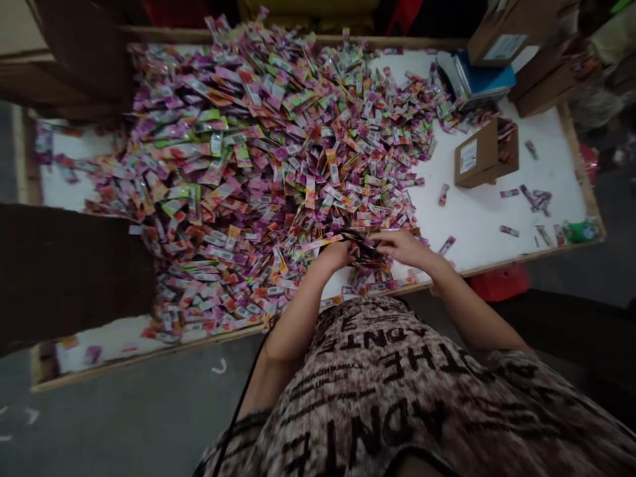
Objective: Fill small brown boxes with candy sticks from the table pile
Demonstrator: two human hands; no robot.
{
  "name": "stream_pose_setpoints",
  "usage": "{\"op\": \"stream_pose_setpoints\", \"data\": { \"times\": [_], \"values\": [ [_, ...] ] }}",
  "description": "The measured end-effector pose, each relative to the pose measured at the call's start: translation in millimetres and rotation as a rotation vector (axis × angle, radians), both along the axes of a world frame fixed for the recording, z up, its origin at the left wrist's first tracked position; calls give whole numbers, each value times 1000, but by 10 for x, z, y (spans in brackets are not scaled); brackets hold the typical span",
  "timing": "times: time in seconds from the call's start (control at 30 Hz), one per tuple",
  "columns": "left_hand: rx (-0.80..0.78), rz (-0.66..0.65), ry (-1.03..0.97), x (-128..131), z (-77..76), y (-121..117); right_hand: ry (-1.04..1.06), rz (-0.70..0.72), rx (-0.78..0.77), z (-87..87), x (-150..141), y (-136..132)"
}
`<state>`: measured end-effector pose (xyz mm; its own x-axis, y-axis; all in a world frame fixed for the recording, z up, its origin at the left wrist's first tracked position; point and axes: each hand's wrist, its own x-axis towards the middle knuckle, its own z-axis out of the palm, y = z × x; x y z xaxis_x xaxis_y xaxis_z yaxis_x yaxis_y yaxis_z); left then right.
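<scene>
My left hand (pixel 338 255) is closed round a bunch of small stick packets (pixel 365 250) close to the table's front edge. One pink and yellow packet (pixel 322 244) sticks out leftward from that hand. From the other side, my right hand (pixel 401 248) has its fingers bent onto the right side of the bunch. Dark shadow between the hands hides the fingertips. Beyond and left of both hands spreads a large heap of pink, purple, green and orange packets (pixel 268 152), lying in all directions.
A white table (pixel 447 225) with a raised wooden rim carries the heap. On the right stand a small carton (pixel 484 156) with packets in it, a blue box (pixel 484 76) and larger cartons (pixel 514 33). Big cardboard boxes (pixel 69 271) flank the left side. Loose packets (pixel 539 199) lie at right.
</scene>
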<state>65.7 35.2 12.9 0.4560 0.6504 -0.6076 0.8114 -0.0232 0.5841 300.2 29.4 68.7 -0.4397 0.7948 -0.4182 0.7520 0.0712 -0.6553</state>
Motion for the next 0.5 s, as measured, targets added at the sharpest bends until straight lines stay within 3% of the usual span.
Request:
{"op": "stream_pose_setpoints", "data": {
  "times": [0.07, 0.13, 0.2, 0.23, 0.37, 0.43, 0.5],
  "values": [
    [107, 67, -41, -157, 155, 33, -75, -183, 142, -71, 153, -10],
    [291, 247, 5, -280, 214, 121, -185, -290, 210, -224, 176, -21],
    [435, 398, 101, -328, 151, 220, -251, -284, 203, -384, 54, -57],
    [464, 413, 117, -323, 87, 255, -265, -250, 206, -444, -47, -89],
    [591, 252, -61, -228, -154, 177, -330, -146, 378, -484, -444, -289],
    [715, 200, -131, -215, -174, 26, -343, -113, 425, -446, -533, -398],
    [706, 85, -149, -228, -146, -137, -313, -45, 371, -440, -553, -484]
  ]
}}
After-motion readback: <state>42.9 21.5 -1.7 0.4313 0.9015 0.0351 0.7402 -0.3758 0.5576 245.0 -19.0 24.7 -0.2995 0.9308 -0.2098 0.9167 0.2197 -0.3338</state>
